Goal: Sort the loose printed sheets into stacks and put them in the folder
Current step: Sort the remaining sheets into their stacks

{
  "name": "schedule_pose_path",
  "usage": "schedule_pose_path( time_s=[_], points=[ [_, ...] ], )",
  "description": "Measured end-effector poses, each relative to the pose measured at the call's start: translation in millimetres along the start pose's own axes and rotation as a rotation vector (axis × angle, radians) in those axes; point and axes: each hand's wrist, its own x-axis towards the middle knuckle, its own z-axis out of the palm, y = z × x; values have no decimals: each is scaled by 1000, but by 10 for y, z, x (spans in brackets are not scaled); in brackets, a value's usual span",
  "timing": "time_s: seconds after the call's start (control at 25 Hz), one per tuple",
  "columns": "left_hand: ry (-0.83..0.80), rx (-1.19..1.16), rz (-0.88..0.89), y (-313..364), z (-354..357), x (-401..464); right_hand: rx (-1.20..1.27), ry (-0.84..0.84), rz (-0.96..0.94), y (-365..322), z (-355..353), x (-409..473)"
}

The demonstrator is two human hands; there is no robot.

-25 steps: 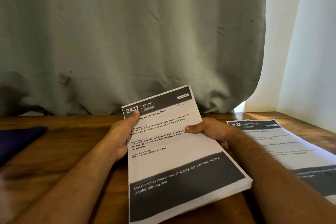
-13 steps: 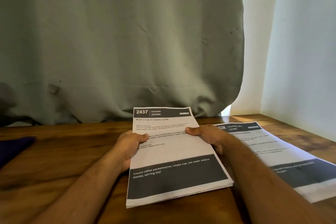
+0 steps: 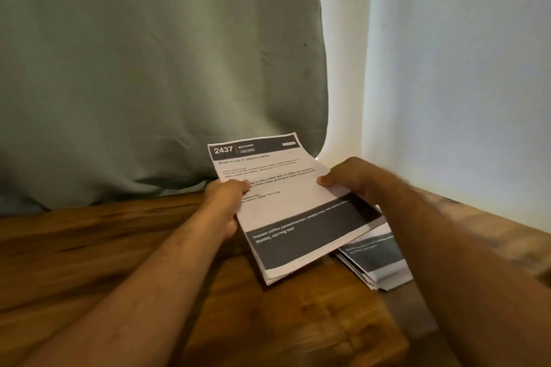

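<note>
Left hand point(image 3: 226, 202), right hand point(image 3: 348, 179) pinch stack point(image 3: 292, 202) by side edges, lifted, tilted over table point(image 3: 119, 247). Near-right corner overhangs second pile point(image 3: 378, 262) near right wall point(image 3: 462, 68). Curtain point(image 3: 149, 68) behind. Bare wood left.

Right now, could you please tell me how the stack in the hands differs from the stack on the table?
The held stack is lifted and gripped by the left hand and right hand; the table stack lies flat, fanned and partly covered. The held stack's "2437 KITCHEN" header shows; the table stack's is hidden. Both carry dark bands.

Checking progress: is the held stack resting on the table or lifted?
Lifted: both hands hold the stack tilted above the table.
</note>
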Motion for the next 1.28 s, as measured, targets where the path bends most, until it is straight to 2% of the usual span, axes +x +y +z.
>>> schedule_pose_path(
  time_s=[0.12, 0.24, 0.4, 0.56, 0.68, 0.88, 1.0, 1.28],
  points=[
    [-131, -23, -43, -128, 494, -53, -278, 136, -13, 186, -360, 117],
    [-205, -43, -68, -344, 865, -94, -369, 182, 13, 402, -712, 168],
    [-139, 48, -60, -666, 1038, -111, -399, 244, 70, 824, -922, 140],
    [3, 218, 37, -804, 1035, -189, -385, 188, 67, 1181, -837, 103],
    [-7, 186, 50, -853, 1032, -276, -376, 227, 22, 1237, -768, 130],
    [-2, 57, -48, -752, 1049, -397, -510, 315, 8, 1269, -677, 155],
    [-20, 17, -110, -713, 1049, -409, -599, 273, 92, 1239, -621, 165],
    [-36, 26, -187, -646, 956, -283, -584, 177, 150, 1140, -578, 191]
  ],
)
